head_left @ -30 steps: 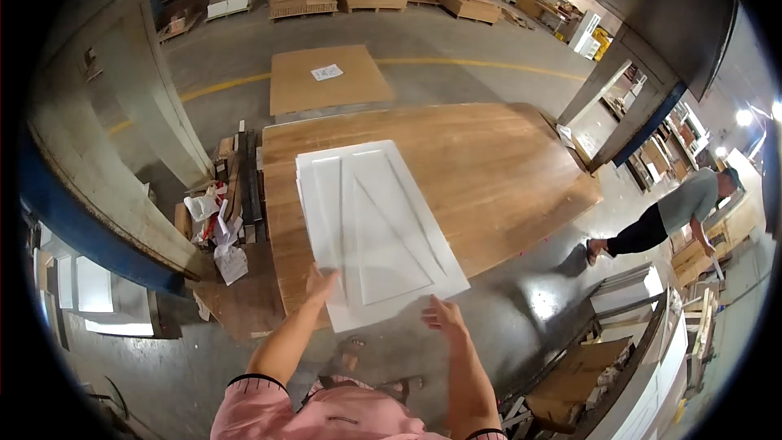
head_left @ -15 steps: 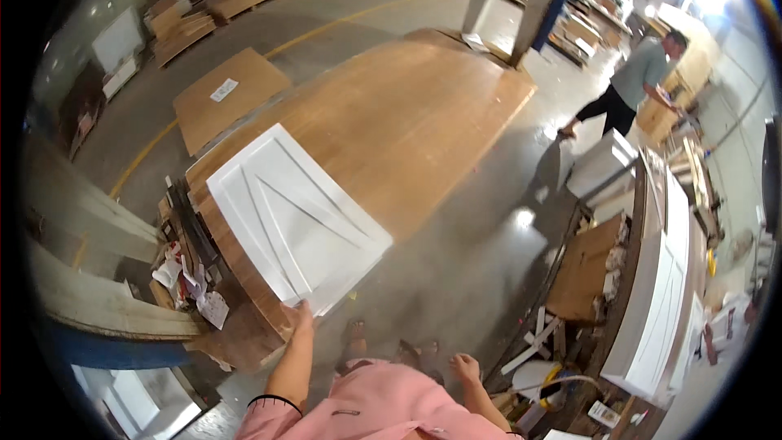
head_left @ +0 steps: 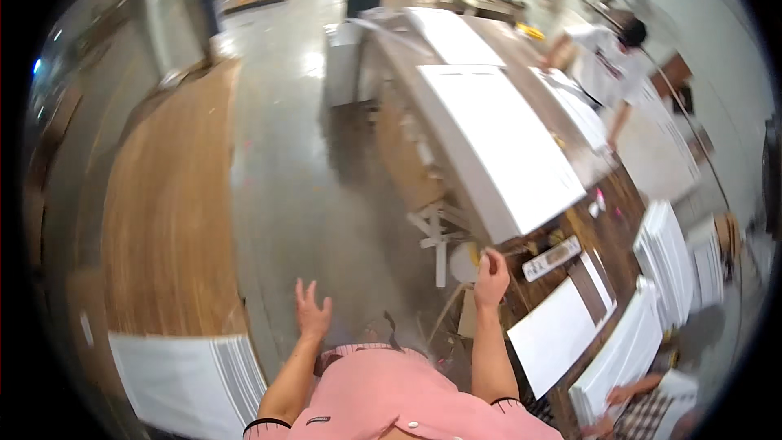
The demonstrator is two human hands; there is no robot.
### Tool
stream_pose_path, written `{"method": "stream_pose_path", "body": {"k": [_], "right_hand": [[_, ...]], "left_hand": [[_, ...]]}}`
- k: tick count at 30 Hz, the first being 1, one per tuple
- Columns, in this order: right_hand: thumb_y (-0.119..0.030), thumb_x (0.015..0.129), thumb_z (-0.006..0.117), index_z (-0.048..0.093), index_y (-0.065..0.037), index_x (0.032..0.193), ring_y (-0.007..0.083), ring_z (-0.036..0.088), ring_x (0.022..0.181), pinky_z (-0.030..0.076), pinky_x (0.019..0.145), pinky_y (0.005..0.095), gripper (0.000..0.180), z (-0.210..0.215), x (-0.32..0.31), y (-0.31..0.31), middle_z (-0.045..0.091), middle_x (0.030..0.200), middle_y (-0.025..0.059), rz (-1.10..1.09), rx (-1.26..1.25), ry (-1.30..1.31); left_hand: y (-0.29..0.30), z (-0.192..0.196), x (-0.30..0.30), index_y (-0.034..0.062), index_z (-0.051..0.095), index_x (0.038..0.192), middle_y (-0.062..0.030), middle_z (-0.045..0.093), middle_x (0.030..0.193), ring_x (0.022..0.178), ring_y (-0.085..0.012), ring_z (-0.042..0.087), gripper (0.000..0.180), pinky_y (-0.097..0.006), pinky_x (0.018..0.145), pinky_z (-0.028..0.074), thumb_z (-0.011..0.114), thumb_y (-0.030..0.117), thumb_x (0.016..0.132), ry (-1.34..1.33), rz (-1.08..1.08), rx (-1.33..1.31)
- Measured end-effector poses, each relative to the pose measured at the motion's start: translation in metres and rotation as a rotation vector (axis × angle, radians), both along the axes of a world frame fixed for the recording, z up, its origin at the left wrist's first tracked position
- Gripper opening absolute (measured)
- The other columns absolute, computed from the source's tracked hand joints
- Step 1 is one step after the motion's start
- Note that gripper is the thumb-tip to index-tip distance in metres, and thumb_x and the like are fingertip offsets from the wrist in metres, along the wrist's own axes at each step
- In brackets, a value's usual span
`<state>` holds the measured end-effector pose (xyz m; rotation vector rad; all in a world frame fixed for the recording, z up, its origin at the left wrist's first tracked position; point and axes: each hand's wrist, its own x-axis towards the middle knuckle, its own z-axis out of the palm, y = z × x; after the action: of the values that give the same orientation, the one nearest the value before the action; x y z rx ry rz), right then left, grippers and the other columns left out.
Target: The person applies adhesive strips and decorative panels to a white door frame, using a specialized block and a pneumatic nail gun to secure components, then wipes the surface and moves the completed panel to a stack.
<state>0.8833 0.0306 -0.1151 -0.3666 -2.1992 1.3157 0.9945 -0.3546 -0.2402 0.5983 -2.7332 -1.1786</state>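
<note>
My left hand [head_left: 312, 310] is raised over the floor with its fingers spread, holding nothing. My right hand [head_left: 491, 277] is held up with its fingers curled together, and nothing shows in it. It is just short of the near corner of a large white panel [head_left: 497, 143] that lies on the wooden workbench [head_left: 623, 187]; I cannot tell whether they touch. At the lower left, white grooved panels [head_left: 175, 375] lie on the long brown board [head_left: 171, 220], apart from my left hand.
Across the bench a person in a white shirt [head_left: 603, 65] leans over a narrower white panel [head_left: 570, 102]. At the lower right, a person's checked sleeve [head_left: 643, 420] is beside stacked white panels [head_left: 623, 350]. A flat white sheet [head_left: 554, 334] lies nearer me. Concrete floor [head_left: 281, 195] runs between board and bench.
My view has swung right toward the workbench. My left hand has let go of the white panel's corner and opened. My right hand has risen toward the bench.
</note>
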Motion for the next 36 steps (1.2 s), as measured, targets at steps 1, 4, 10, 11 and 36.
{"method": "stream_pose_path", "body": {"k": [1, 4, 10, 11, 36], "right_hand": [[-0.013, 0.100, 0.065, 0.070, -0.002, 0.120, 0.0136, 0.062, 0.088, 0.050, 0.080, 0.0289, 0.023, 0.017, -0.016, 0.017, 0.069, 0.097, 0.0021, -0.085, -0.044, 0.062], [-0.013, 0.093, 0.070, 0.068, -0.003, 0.126, 0.0278, 0.061, 0.123, 0.048, 0.102, 0.0373, 0.035, 0.049, -0.057, 0.049, 0.063, 0.133, 0.0144, -0.218, -0.026, -0.015], [-0.021, 0.091, 0.072, 0.056, -0.002, 0.143, 0.0439, 0.034, 0.149, 0.029, 0.122, 0.0507, 0.057, -0.001, -0.124, 0.100, 0.034, 0.161, 0.0287, -0.528, 0.177, -0.043], [-0.020, 0.092, 0.071, 0.055, -0.001, 0.143, 0.0440, 0.033, 0.150, 0.029, 0.123, 0.0503, 0.057, -0.012, -0.128, 0.103, 0.033, 0.163, 0.0284, -0.532, 0.207, -0.050], [-0.048, 0.106, 0.054, 0.063, 0.000, 0.139, 0.0442, 0.062, 0.124, 0.048, 0.108, 0.0501, 0.059, 0.049, -0.282, 0.078, 0.065, 0.136, 0.0269, 0.094, 0.934, -0.360]], "left_hand": [[0.027, 0.015, -0.048, 0.0079, 0.053, 0.148, -0.0232, 0.029, 0.166, 0.151, -0.0438, 0.033, 0.063, -0.050, 0.123, 0.032, 0.074, 0.023, 0.090, 0.060, -0.175, -0.014], [0.075, 0.062, -0.149, 0.0081, 0.054, 0.146, -0.0237, 0.034, 0.163, 0.150, -0.0451, 0.034, 0.063, -0.052, 0.122, 0.033, 0.075, 0.023, 0.089, 0.220, -0.542, -0.080], [0.172, 0.137, -0.360, 0.0110, 0.056, 0.142, -0.0220, 0.039, 0.159, 0.148, -0.0445, 0.036, 0.063, -0.062, 0.120, 0.032, 0.078, 0.023, 0.085, 0.563, -0.978, -0.204], [0.190, 0.148, -0.394, 0.0107, 0.055, 0.143, -0.0214, 0.038, 0.160, 0.149, -0.0442, 0.035, 0.064, -0.061, 0.120, 0.031, 0.079, 0.022, 0.084, 0.595, -1.006, -0.199], [0.030, -0.087, -0.189, 0.0110, 0.070, 0.130, -0.0176, 0.074, 0.121, 0.116, -0.0353, 0.070, 0.046, -0.058, 0.100, 0.050, 0.071, 0.025, 0.087, -0.549, -0.248, -0.054]]}}
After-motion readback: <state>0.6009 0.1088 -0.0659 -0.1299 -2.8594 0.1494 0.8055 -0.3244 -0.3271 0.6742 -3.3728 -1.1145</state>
